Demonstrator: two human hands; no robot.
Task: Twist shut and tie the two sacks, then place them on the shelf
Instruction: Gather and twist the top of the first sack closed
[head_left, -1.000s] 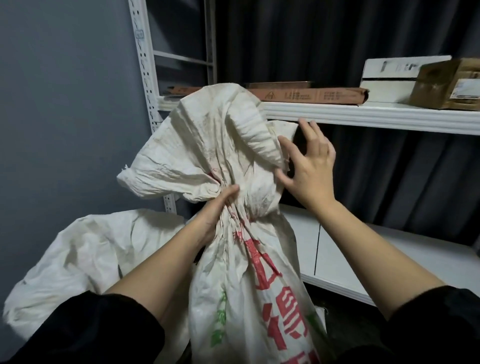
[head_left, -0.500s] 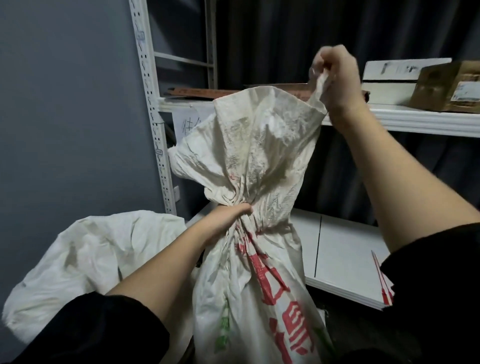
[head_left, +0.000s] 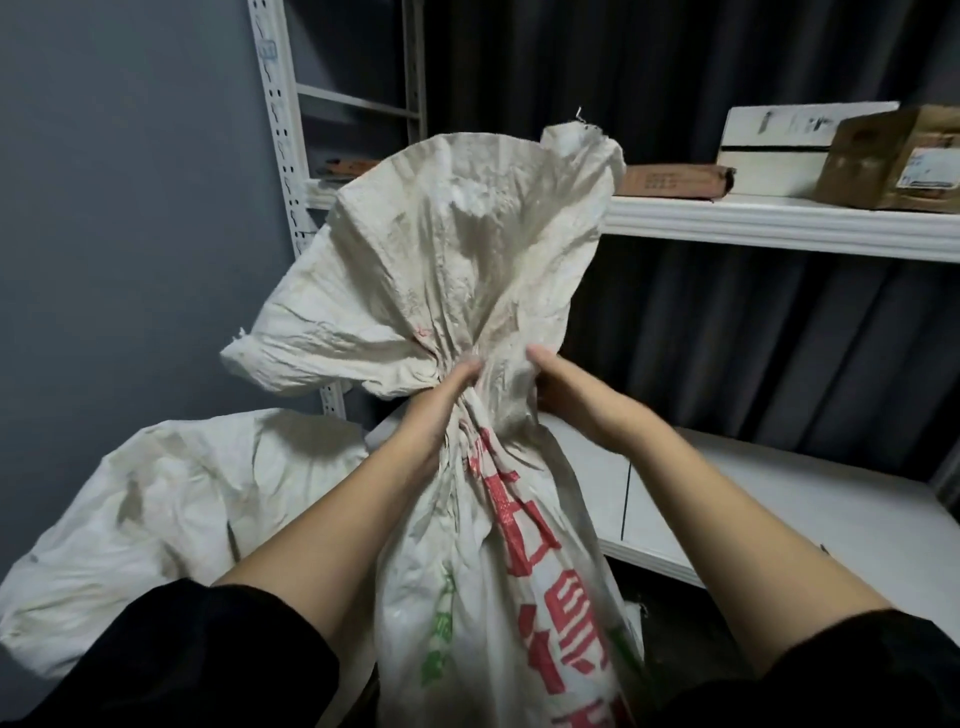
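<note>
Just below the upper shelf (head_left: 779, 228), left hand (head_left: 441, 395) and right hand (head_left: 566, 395) both clutch the printed sack (head_left: 493, 519) at its gathered neck, keeping the twist from unwinding.

I see the printed sack (head_left: 498, 545) standing upright, white woven fabric with red characters and some green print down its front. Its neck is gathered tight, and the loose top fans out wide and crumpled above. The second sack (head_left: 171, 499), plain white and slumped, lies just beside it on the left. The white shelf (head_left: 779, 223) runs behind.
</note>
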